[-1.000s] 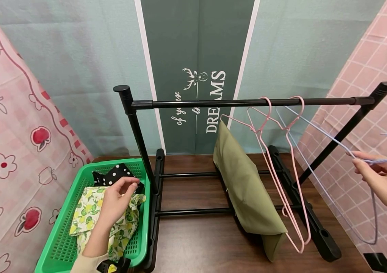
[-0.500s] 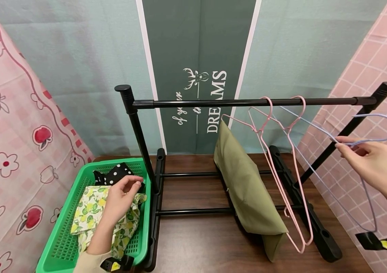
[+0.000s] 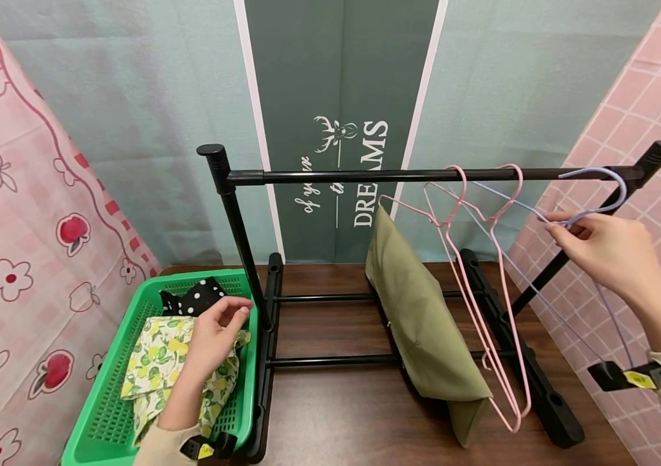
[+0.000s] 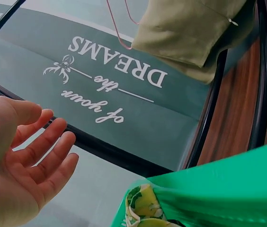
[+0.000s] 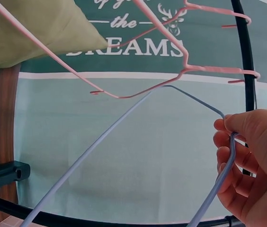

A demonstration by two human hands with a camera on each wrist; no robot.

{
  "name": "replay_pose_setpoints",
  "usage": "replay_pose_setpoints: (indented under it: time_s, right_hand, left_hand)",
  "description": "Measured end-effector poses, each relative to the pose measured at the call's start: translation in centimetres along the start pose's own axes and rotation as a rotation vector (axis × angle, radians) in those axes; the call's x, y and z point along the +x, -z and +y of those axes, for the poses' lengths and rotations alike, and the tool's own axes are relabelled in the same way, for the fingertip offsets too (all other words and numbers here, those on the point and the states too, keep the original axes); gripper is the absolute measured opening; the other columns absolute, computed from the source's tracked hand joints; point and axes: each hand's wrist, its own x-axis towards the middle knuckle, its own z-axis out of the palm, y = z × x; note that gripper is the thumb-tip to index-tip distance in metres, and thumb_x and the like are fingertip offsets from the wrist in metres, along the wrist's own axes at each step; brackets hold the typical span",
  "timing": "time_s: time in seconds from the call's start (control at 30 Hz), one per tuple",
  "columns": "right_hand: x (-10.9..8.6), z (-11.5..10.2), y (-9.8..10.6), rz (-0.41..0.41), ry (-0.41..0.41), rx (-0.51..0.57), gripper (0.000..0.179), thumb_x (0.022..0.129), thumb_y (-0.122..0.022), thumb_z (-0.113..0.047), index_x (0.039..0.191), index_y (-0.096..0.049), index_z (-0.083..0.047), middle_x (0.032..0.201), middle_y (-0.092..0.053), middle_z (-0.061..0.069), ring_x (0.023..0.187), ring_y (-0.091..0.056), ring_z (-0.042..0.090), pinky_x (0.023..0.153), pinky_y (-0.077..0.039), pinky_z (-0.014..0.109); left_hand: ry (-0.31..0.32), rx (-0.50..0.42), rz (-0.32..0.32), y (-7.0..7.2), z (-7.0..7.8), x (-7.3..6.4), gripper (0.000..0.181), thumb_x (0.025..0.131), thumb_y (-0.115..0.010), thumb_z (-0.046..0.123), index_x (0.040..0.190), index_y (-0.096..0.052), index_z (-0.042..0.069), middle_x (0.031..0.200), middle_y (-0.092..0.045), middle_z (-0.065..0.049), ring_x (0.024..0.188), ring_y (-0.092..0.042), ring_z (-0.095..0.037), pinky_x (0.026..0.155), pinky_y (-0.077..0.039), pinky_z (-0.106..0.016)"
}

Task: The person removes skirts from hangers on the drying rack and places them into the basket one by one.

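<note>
My right hand [image 3: 610, 246] pinches a blue-purple clothes hanger [image 3: 595, 208] near its neck, at the right end of the black rail [image 3: 365, 176]. In the head view the hanger's hook overlaps that rail. Two pink hangers [image 3: 502, 259] hang from the rail just left of it, and the nearer one carries an olive-green cloth [image 3: 423, 310]. The right wrist view shows my thumb and fingers round the blue-purple wire [image 5: 228, 156]. My left hand [image 3: 216, 336], fingers loosely bent and holding nothing, hovers over a green basket [image 3: 103, 395] with lemon-print cloth [image 3: 158, 349] inside.
Polka-dotted black cloth [image 3: 202, 294] lies at the back of the basket. The black rack's left post [image 3: 234, 239] rises right beside the basket, and its feet stand on a brown wooden table [image 3: 330, 414]. Pink and grey-green curtains [image 3: 132, 129] surround the space.
My right hand has moved left and up with the blue-purple hanger, bringing its hook from the right edge to the rail's end. The left hand has shifted slightly to the right.
</note>
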Motion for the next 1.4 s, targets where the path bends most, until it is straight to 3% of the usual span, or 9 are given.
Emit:
replay_pose_setpoints:
  time_s: [0.07, 0.13, 0.3, 0.57, 0.87, 1.07, 1.4]
  right_hand:
    - [0.5, -0.1, -0.2, -0.027, -0.012, -0.008, 0.024, 0.086, -0.058, -0.024, 0.088, -0.074, -0.006, 0.049, -0.056, 0.003, 0.041, -0.029, -0.006, 0.04, -0.024, 0.027]
    - [1.0, -0.2, -0.3, -0.035, -0.011, -0.017, 0.024, 0.085, -0.058, -0.024, 0.078, -0.072, -0.006, 0.053, -0.06, 0.006, 0.043, -0.035, -0.003, 0.041, -0.027, 0.031]
    - [1.8, -0.2, -1.0, -0.012, 0.029, -0.037, 0.031, 0.083, -0.058, -0.023, 0.055, -0.059, -0.009, 0.047, -0.052, 0.001, 0.042, -0.04, 0.013, 0.041, -0.027, 0.032]
    - [2.7, -0.7, -2.0, -0.075, 0.004, -0.031, 0.026, 0.086, -0.055, -0.024, 0.07, -0.069, -0.008, 0.058, -0.061, 0.009, 0.043, -0.038, 0.017, 0.039, -0.026, 0.032]
    - [3.3, -1.0, -2.9, -0.174, -0.058, -0.041, 0.032, 0.087, -0.055, -0.03, 0.065, -0.064, -0.007, 0.058, -0.058, 0.008, 0.049, -0.046, 0.026, 0.04, -0.027, 0.034]
    - [3.3, -1.2, -3.5, -0.161, -0.02, -0.046, 0.031, 0.085, -0.058, -0.028, 0.06, -0.062, -0.009, 0.054, -0.056, 0.005, 0.047, -0.044, 0.023, 0.039, -0.027, 0.034]
    - [3.1, -1.2, -3.8, -0.224, -0.087, -0.035, 0.034, 0.086, -0.057, -0.033, 0.062, -0.064, -0.01, 0.052, -0.052, 0.002, 0.047, -0.041, 0.023, 0.038, -0.027, 0.034]
  left_hand:
    - [0.003, -0.015, -0.005, -0.1, 0.0, 0.0, 0.022, 0.093, -0.055, 0.027, 0.106, -0.065, 0.013, 0.101, -0.066, -0.005, 0.078, -0.06, -0.007, 0.059, -0.048, -0.026]
    - [0.003, -0.021, -0.008, -0.2, 0.0, 0.1, 0.022, 0.093, -0.054, 0.028, 0.106, -0.064, 0.013, 0.102, -0.066, -0.008, 0.078, -0.06, -0.007, 0.059, -0.047, -0.026]
    - [-0.015, -0.031, -0.009, -0.4, 0.1, 0.1, 0.021, 0.094, -0.054, 0.026, 0.106, -0.064, 0.012, 0.101, -0.066, -0.004, 0.078, -0.06, -0.008, 0.056, -0.045, -0.026]
    - [-0.033, -0.033, 0.001, -0.6, 0.1, 0.2, 0.019, 0.093, -0.055, 0.021, 0.105, -0.065, 0.01, 0.099, -0.067, -0.005, 0.078, -0.061, -0.007, 0.057, -0.047, -0.026]
    - [-0.038, -0.039, 0.005, -0.8, -0.1, 0.3, 0.018, 0.094, -0.055, 0.022, 0.105, -0.065, 0.012, 0.101, -0.067, -0.008, 0.083, -0.063, -0.027, 0.06, -0.049, -0.024]
    - [-0.019, -0.052, -0.006, -0.8, -0.2, 0.3, 0.021, 0.094, -0.054, 0.022, 0.107, -0.064, 0.009, 0.102, -0.067, -0.008, 0.086, -0.063, -0.029, 0.061, -0.049, -0.025]
    - [-0.009, -0.031, -0.014, -0.8, 0.1, 0.3, 0.019, 0.094, -0.054, 0.023, 0.106, -0.065, 0.013, 0.102, -0.067, -0.008, 0.084, -0.063, -0.028, 0.057, -0.047, -0.025]
